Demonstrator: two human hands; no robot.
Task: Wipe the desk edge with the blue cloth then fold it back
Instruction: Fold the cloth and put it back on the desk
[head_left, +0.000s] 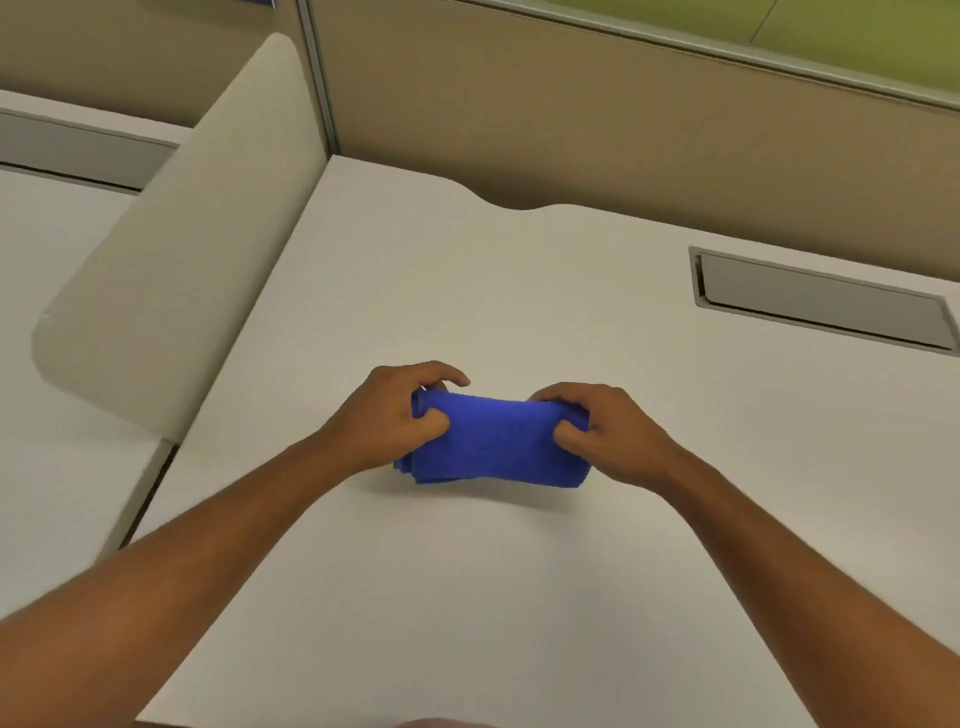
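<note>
A blue cloth (496, 441), folded into a thick rectangle, is held just above the middle of the white desk (467, 597). My left hand (395, 415) pinches its left end, thumb in front and fingers curled over the top. At the cloth's right end, my right hand (608, 428) grips in the same way. The cloth's upper edge is lifted while its lower edge hangs close to the desk surface. The desk's left edge (171, 478) runs diagonally beside my left forearm.
A beige divider panel (182, 260) leans along the desk's left side. A grey cable hatch (826, 306) is set into the desk at the back right. Tan partition walls (597, 114) close off the rear. Another white desk (47, 338) lies to the left.
</note>
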